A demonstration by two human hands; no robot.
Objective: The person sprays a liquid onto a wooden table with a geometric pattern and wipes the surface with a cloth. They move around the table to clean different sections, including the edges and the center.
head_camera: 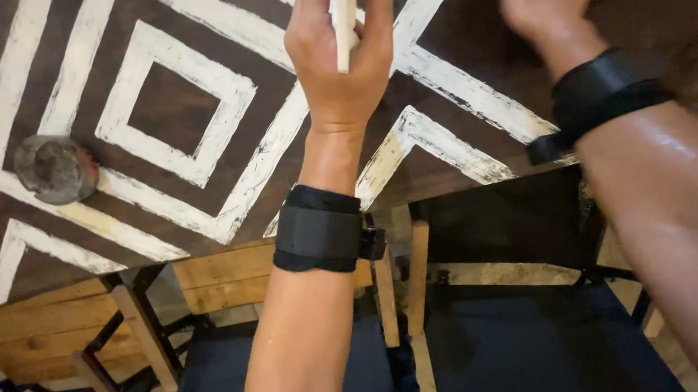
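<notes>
My left hand reaches out over a dark wooden table painted with white diamond lines. Its fingers are closed around a thin white stick-like object with a red part; the object's top runs out of the frame. My right hand is at the upper right over the table, partly cut off by the frame edge, fingers curled; whether it holds anything is hidden. Both wrists wear black straps.
A round grey stone-like object lies on the table at the left. Below the table edge stand wooden folding chairs with dark blue fabric seats, and a wooden bench or plank at lower left.
</notes>
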